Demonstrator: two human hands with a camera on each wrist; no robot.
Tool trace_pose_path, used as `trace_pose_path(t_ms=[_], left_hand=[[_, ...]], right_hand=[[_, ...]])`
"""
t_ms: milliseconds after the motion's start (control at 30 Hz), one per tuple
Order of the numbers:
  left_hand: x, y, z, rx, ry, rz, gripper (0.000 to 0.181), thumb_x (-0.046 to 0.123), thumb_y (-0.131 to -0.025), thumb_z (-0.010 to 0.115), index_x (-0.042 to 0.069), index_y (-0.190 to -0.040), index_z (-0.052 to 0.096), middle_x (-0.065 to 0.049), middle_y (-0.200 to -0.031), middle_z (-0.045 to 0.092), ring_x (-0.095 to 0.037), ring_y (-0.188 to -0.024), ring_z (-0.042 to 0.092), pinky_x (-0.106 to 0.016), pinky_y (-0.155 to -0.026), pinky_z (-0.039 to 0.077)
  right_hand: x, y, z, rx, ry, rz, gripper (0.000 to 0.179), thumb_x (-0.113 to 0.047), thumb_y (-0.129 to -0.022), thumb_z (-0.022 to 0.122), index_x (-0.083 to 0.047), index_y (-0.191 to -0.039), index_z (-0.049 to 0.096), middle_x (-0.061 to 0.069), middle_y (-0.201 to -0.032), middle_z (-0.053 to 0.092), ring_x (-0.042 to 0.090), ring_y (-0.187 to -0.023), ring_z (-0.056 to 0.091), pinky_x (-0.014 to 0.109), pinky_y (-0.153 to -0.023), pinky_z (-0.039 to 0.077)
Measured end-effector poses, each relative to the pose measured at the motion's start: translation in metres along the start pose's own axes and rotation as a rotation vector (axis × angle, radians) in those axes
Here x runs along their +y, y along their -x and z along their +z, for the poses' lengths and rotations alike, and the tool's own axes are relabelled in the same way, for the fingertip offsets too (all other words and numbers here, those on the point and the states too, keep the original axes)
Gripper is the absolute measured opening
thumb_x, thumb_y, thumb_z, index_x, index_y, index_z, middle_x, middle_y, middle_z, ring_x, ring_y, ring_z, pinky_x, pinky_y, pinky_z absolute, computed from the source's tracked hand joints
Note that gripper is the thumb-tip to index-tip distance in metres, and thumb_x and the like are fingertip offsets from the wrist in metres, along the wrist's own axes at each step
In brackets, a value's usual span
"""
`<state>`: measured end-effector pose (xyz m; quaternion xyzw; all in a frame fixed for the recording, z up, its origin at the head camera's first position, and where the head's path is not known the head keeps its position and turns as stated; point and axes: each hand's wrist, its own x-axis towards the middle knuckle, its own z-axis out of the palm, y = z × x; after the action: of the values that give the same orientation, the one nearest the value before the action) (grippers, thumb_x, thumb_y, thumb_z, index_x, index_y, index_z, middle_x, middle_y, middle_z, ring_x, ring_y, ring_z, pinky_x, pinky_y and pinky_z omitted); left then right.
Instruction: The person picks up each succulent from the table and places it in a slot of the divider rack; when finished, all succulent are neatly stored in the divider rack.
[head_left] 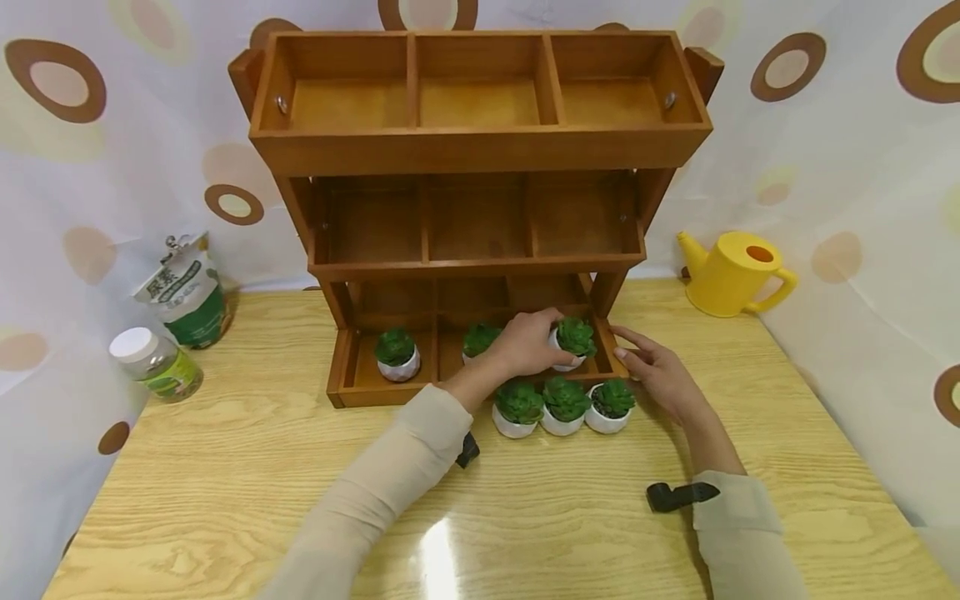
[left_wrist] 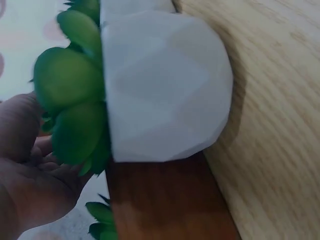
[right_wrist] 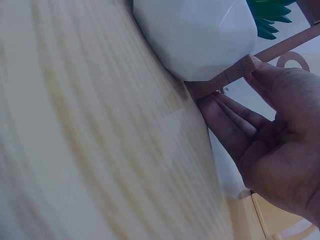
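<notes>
In the head view my left hand (head_left: pixel 528 343) grips a small potted succulent (head_left: pixel 576 340) by its white pot, in the right compartment of the bottom tier of the wooden shelf (head_left: pixel 480 152). My right hand (head_left: pixel 663 382) pinches the right front corner of that tier. Its thumb lies on the wood (right_wrist: pixel 227 77) in the right wrist view, with the fingers along the outer side. Two more succulents, one at left (head_left: pixel 397 355) and one in the middle (head_left: pixel 480 339), sit in the same tier. The left wrist view shows a faceted white pot (left_wrist: pixel 165 87) up close, covering part of my hand.
Along the shelf's front stand three potted succulents, at left (head_left: pixel 517 406), in the middle (head_left: pixel 564 404) and at right (head_left: pixel 611 406). A yellow watering can (head_left: pixel 731 275) stands behind at right. At left are a pouch (head_left: pixel 187 296) and a white-lidded jar (head_left: pixel 159 364).
</notes>
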<state>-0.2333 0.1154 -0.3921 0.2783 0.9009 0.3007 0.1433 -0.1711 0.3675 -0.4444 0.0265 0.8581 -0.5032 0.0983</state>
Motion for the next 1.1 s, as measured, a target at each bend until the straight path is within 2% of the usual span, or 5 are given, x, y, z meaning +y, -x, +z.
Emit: trace_pose_path(t_ms=[133,300,633,867,1100], left_hand=[[0.001,-0.004,0.005,-0.004,-0.05,-0.001,0.073,0.043,-0.092,0.074,0.011,-0.151,0.046,-0.008,-0.146,0.059,-0.024,-0.126,0.062,-0.037,-0.104,0.052],[0.003,-0.009,0.008,-0.025,-0.069,-0.011,0.074,0.04,-0.093,0.073,0.01,-0.154,0.043,-0.008,-0.148,0.057,-0.025,-0.131,0.059,-0.038,-0.107,0.05],[0.004,-0.014,0.019,-0.053,-0.087,-0.043,0.075,0.043,-0.094,0.071,0.011,-0.155,0.04,-0.008,-0.148,0.057,-0.024,-0.13,0.06,-0.037,-0.104,0.052],[0.005,-0.012,0.019,-0.029,-0.048,-0.07,0.076,0.04,-0.093,0.073,0.013,-0.156,0.039,-0.008,-0.149,0.056,-0.025,-0.132,0.059,-0.039,-0.106,0.051],[0.004,-0.011,0.017,-0.003,0.011,-0.061,0.076,0.028,-0.093,0.076,0.019,-0.157,0.036,-0.006,-0.15,0.055,-0.026,-0.133,0.057,-0.041,-0.106,0.051]], right_hand=[[0.001,0.0,0.001,0.001,0.006,0.001,0.058,-0.046,-0.106,0.047,-0.034,-0.16,0.031,0.023,-0.157,0.042,0.041,-0.136,0.052,0.031,-0.091,0.057],[0.0,-0.002,0.0,0.002,0.008,0.007,0.058,-0.046,-0.106,0.048,-0.033,-0.16,0.031,0.023,-0.156,0.044,0.039,-0.133,0.054,0.026,-0.087,0.057],[0.002,-0.002,0.001,0.009,-0.008,0.005,0.058,-0.045,-0.106,0.049,-0.029,-0.16,0.033,0.027,-0.148,0.051,0.022,-0.116,0.065,0.024,-0.083,0.057],[0.004,-0.002,0.002,0.014,-0.009,-0.01,0.06,-0.046,-0.106,0.049,-0.028,-0.16,0.033,0.026,-0.149,0.051,0.025,-0.12,0.064,0.024,-0.083,0.057],[0.003,-0.001,0.001,0.011,-0.015,-0.009,0.059,-0.044,-0.106,0.049,-0.029,-0.16,0.033,0.027,-0.149,0.051,0.027,-0.12,0.064,0.023,-0.083,0.057]])
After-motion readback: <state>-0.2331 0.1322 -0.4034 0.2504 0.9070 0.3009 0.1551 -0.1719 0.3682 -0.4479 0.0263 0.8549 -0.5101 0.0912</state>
